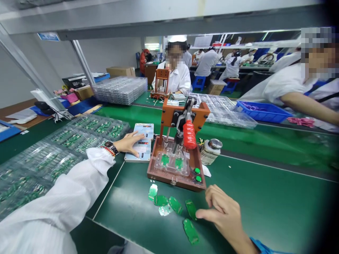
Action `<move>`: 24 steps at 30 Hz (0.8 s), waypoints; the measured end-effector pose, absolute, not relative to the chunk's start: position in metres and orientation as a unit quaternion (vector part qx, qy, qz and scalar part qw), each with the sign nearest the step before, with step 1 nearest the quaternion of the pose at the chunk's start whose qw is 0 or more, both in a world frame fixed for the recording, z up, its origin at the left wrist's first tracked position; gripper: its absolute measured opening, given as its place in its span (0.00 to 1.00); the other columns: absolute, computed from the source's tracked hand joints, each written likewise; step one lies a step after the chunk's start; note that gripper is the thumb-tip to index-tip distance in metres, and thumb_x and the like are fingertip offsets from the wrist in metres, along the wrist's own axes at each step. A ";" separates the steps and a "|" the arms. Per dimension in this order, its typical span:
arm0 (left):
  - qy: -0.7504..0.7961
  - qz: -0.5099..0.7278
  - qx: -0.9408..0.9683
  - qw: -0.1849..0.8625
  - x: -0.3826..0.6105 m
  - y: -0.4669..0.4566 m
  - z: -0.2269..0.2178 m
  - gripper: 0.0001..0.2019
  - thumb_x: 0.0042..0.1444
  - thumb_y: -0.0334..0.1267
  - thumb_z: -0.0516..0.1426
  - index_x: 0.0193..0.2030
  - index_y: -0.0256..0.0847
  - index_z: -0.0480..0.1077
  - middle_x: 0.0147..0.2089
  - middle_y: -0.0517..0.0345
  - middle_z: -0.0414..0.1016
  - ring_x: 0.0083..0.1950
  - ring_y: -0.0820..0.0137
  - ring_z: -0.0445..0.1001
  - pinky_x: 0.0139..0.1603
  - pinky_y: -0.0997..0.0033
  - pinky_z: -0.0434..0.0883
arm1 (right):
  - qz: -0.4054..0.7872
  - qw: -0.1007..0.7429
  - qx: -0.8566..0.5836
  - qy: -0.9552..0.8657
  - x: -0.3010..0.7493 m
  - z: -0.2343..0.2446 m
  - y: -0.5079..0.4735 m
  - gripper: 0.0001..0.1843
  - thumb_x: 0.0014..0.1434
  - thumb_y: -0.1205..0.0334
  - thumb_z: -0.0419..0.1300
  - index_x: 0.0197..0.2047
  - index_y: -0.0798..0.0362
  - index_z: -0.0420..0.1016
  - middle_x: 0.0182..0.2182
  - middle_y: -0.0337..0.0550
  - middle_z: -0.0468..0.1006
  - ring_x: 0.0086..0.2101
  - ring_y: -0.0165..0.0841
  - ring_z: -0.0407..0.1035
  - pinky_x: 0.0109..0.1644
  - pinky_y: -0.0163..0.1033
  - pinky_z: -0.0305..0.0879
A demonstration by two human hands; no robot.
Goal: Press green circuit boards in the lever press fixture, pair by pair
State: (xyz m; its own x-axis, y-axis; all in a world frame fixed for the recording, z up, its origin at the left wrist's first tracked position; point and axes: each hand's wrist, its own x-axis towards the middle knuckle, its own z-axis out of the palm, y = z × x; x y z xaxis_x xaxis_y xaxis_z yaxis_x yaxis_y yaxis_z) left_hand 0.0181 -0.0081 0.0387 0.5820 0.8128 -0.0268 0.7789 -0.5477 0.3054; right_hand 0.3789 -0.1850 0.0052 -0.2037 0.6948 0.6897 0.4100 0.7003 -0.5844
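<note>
My left hand (129, 143) lies with spread fingers on two light-blue boxes with red digit displays, the upper box (148, 129) and the lower box (132, 157). My right hand (224, 211) is over the table, its fingers curled and apart from the thumb. The thumb tip is at the edge of a green circuit board (190, 209); whether it touches cannot be made out. Another circuit board (190, 231) lies just nearer to me, and several more lie to the left. Ahead stands a press fixture (176, 180) with a red handle (189, 134) and two small green boards in its clear nest.
Trays of green boards (66, 141) cover the left side. A capped jar (211, 151) stands right of the fixture. Behind are stacked clear trays (122, 90), a blue basket (262, 111) and a co-worker in white (180, 79). Another person's arm (307, 102) reaches in at right.
</note>
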 end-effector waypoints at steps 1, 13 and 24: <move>0.452 0.056 0.879 0.143 0.019 -0.008 0.039 0.42 0.47 0.52 0.65 0.66 0.39 0.56 0.69 0.46 0.55 0.70 0.44 0.46 0.65 0.40 0.48 | 0.134 0.512 -0.365 -0.765 0.378 0.004 -0.185 0.30 0.53 0.52 0.67 0.21 0.52 0.48 0.19 0.33 0.53 0.23 0.26 0.50 0.27 0.37 0.45; 0.602 0.044 0.796 -0.054 0.052 -0.114 0.065 0.15 0.54 0.32 0.59 0.49 0.37 0.70 0.52 0.39 0.72 0.56 0.45 0.67 0.52 0.48 0.66 | 0.144 0.522 -0.353 -0.763 0.371 0.005 -0.196 0.31 0.54 0.47 0.64 0.24 0.51 0.44 0.19 0.33 0.54 0.23 0.26 0.51 0.27 0.36 0.45; 0.488 0.183 0.827 0.213 0.104 -0.206 -0.010 0.24 0.61 0.35 0.54 0.64 0.49 0.58 0.63 0.52 0.65 0.63 0.58 0.61 0.59 0.51 0.65 | 0.159 0.462 -0.351 -0.799 0.349 -0.011 -0.207 0.32 0.56 0.43 0.60 0.23 0.52 0.42 0.19 0.31 0.51 0.22 0.25 0.47 0.27 0.36 0.44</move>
